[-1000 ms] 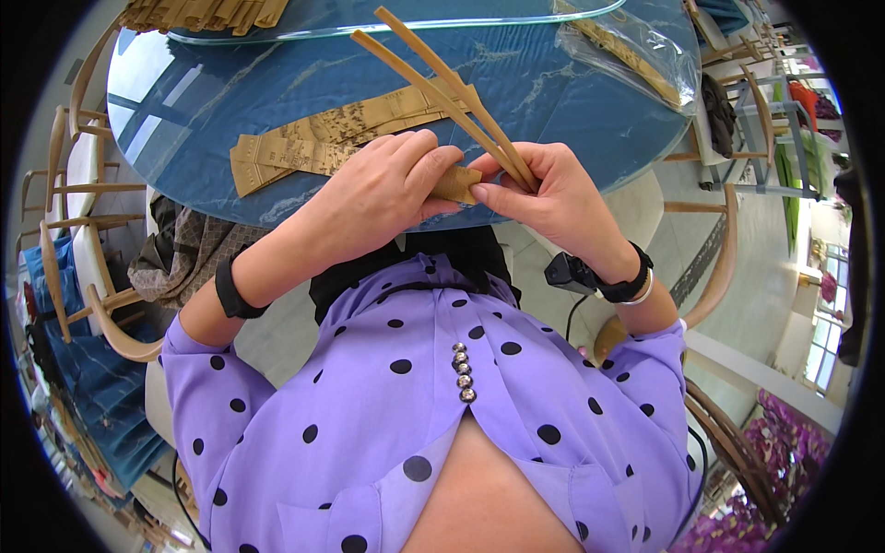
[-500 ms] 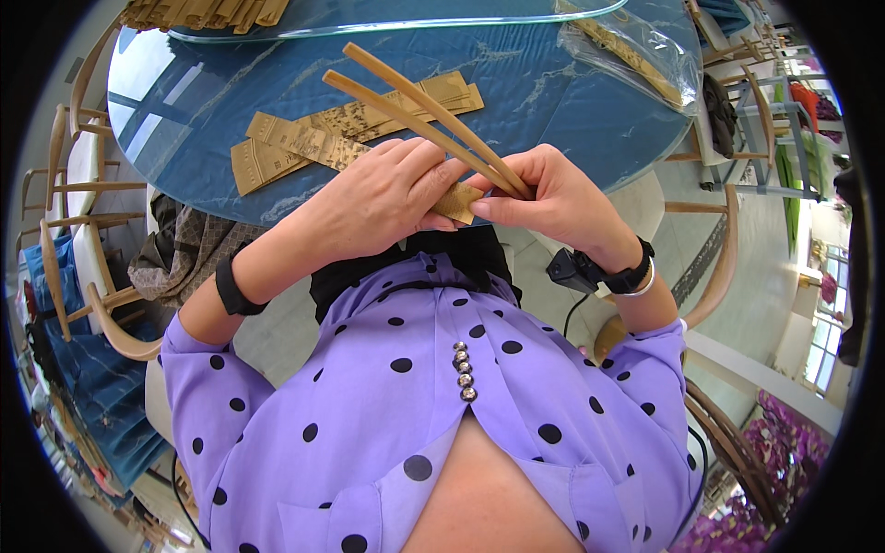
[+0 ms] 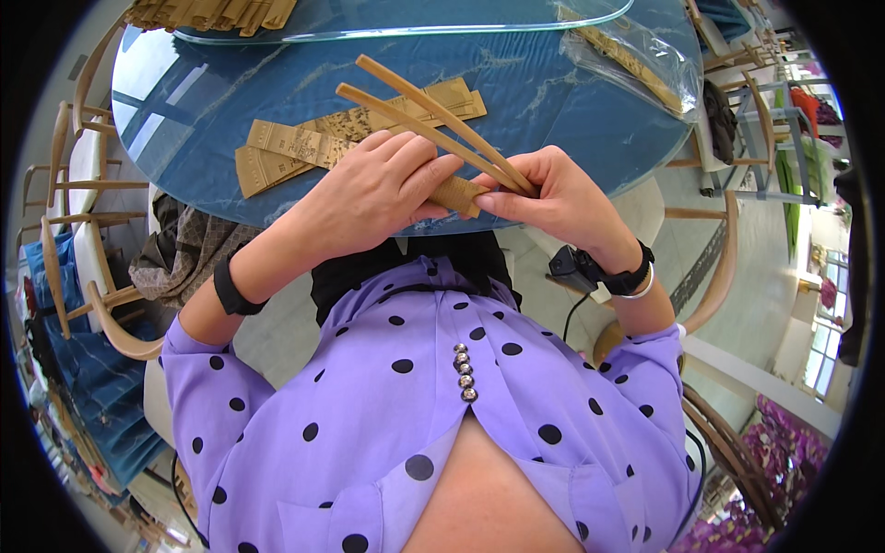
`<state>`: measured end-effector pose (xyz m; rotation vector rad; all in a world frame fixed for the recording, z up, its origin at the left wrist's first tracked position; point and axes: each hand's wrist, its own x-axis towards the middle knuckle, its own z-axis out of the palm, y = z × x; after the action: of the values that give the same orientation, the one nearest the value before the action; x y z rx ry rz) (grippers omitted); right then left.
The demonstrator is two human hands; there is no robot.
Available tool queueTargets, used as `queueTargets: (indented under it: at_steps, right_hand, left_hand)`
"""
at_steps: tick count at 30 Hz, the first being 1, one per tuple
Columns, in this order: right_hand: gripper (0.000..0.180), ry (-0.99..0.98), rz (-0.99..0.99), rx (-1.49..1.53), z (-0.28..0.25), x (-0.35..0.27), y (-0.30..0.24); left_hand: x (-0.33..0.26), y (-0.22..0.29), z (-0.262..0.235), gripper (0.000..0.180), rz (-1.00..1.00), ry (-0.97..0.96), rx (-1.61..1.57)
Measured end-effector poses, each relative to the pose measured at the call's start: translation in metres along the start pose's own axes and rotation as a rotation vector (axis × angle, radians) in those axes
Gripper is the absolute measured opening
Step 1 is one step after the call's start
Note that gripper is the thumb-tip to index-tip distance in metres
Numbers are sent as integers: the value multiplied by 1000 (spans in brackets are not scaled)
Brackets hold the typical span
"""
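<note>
A pair of wooden chopsticks (image 3: 433,115) slants up and to the left from my right hand (image 3: 558,195), which is closed round their lower ends. My left hand (image 3: 373,192) is closed on a brown paper chopstick sleeve (image 3: 455,194), just below the chopsticks. The right thumb touches the sleeve's near end. My left palm hides the rest of that sleeve. Beyond my hands, several flat printed paper sleeves (image 3: 272,166) overlap in a loose fan on the blue marbled table (image 3: 544,120).
At the far left lies a pile of brown sleeves (image 3: 212,13) next to the curved glass edge (image 3: 406,34) of a raised top. A clear plastic bag (image 3: 645,69) with a sleeve inside is at the far right. Wooden chairs (image 3: 120,343) flank me; a patterned brown cloth (image 3: 189,253) hangs at left.
The chopsticks' upper tips have shifted slightly right and down. More of the sleeve's ribbed surface now shows between my hands. Both hands keep their hold.
</note>
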<state>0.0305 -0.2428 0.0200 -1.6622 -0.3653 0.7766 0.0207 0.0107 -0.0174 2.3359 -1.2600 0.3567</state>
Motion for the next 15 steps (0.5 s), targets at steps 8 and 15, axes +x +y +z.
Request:
queueTargets:
  at_steps: [8,15]
  right_hand:
    - [15,-37,-49,-111,1,1,-1]
    - [13,75,-163,-147,9,4,9]
  left_hand:
    - [-6,-1,-5,17,-236,-19,-297]
    - [4,0,-5,10,-161,50,-197]
